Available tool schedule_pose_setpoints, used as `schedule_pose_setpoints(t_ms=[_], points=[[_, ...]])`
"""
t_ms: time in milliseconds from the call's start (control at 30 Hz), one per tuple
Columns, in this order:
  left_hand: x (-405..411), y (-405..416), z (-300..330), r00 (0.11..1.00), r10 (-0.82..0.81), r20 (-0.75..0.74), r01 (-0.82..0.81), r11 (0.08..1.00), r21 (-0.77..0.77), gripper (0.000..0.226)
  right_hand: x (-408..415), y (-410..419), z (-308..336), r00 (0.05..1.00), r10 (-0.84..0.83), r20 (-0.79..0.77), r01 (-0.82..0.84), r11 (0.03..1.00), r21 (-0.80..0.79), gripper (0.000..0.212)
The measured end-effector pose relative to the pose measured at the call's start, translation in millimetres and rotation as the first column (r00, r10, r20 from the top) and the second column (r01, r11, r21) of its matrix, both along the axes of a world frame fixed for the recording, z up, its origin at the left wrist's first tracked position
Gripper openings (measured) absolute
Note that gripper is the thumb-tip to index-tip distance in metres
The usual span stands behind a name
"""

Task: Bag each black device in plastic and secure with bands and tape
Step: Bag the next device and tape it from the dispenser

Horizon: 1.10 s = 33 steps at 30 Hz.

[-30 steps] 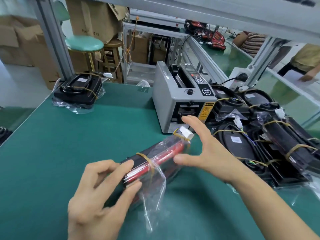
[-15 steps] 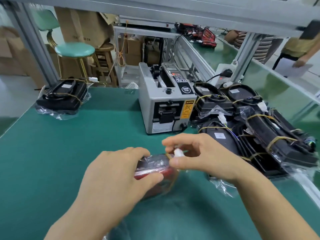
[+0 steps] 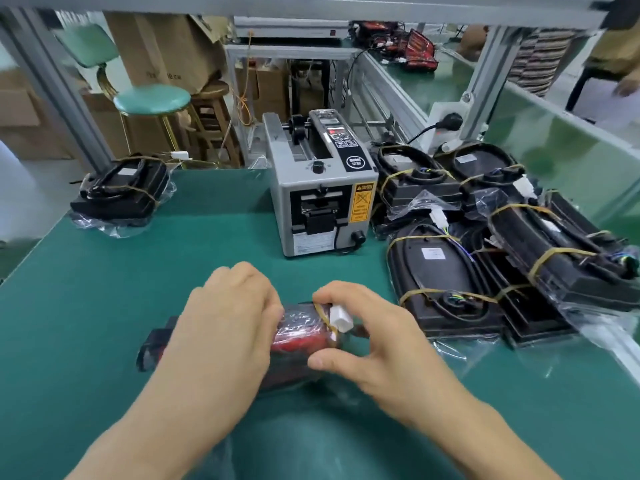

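At six o'clock on the green table [image 3: 104,306], the left hand [image 3: 221,327] clasps the bagged black device [image 3: 301,337] — the right hand [image 3: 374,344] pinches its banded end — tape dispenser [image 3: 322,188] at twelve.

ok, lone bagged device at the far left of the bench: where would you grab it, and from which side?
Probably across the short sides of the device, from above. It lies flat on the mat, apart from the tape dispenser. Its top carries coiled cable under a rubber band, and loose plastic sticks out at its base, so gripping the firm edges looks safer than the top.
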<state>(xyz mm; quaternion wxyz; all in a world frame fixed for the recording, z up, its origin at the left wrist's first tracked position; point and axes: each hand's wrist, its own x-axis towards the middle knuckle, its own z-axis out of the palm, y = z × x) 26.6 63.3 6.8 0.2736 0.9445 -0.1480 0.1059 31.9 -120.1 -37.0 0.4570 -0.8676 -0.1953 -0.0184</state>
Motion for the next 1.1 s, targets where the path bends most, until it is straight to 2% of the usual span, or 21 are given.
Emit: schedule_pose_setpoints(t_ms=[100,267,333,433,533,633,700,767,800,833,900,933,1000,1100], points=[[-4,0,-1,0.996,-0.078,-0.052,0.072,0.992,-0.104,0.022,-5,9,-5,0.995,-0.093,0.025,0.092,0.996,0.019,0.046],[-12,22,-13,0.976,-0.214,-0.036,0.210,0.972,-0.103,0.018,1,16,-2,0.990,-0.140,0.030,0.139,0.990,0.033,0.050],[-12,32,-15,0.981,-0.189,-0.039,0.183,0.974,-0.133,0.018,5,17,0,0.991,-0.130,0.027,0.129,0.991,0.034,0.050],[-8,30,-12,0.995,-0.058,-0.080,0.038,0.972,-0.232,0.033,8,16,-2,0.992,-0.086,0.096,0.081,0.996,0.047,0.043],[-1,21,-13,0.997,0.066,0.025,-0.060,0.980,-0.188,0.030,6,15,-11,0.976,-0.054,0.213,0.042,0.997,0.061,0.034],[9,25,-15,0.992,-0.012,0.123,0.014,1.000,-0.014,0.045,7,15,-17,0.966,-0.058,0.251,0.043,0.997,0.067,0.031],[16,29,-17,0.986,-0.075,0.149,0.059,0.992,0.109,0.051,12,11,-13,0.986,-0.011,0.169,-0.004,0.996,0.089,0.036],[22,34,-15,0.979,-0.110,0.173,0.083,0.985,0.152,0.041,23,2,-4,0.995,0.085,-0.061,-0.070,0.973,0.220,0.042],[23,39,-15,0.973,-0.125,0.195,0.097,0.984,0.146,0.036,30,-2,1,0.986,0.078,-0.146,-0.032,0.955,0.296,0.038],[24,44,-13,0.973,-0.123,0.196,0.101,0.988,0.117,0.035,38,-5,5,0.981,-0.003,-0.196,0.075,0.930,0.359,0.028],[25,52,-10,0.979,-0.120,0.163,0.109,0.992,0.070,0.047,62,-6,7,0.926,-0.262,-0.272,0.357,0.840,0.408,0.006],[23,53,-11,0.976,-0.123,0.182,0.110,0.991,0.081,0.051,74,-3,6,0.881,-0.346,-0.322,0.458,0.794,0.400,0.011],[17,48,-15,0.972,-0.075,0.222,0.053,0.993,0.103,0.045,94,5,6,0.813,-0.402,-0.422,0.566,0.719,0.404,0.015],[9,41,-14,0.983,0.061,0.172,-0.056,0.998,-0.032,0.028,116,19,11,0.764,-0.418,-0.491,0.632,0.635,0.444,0.015]])
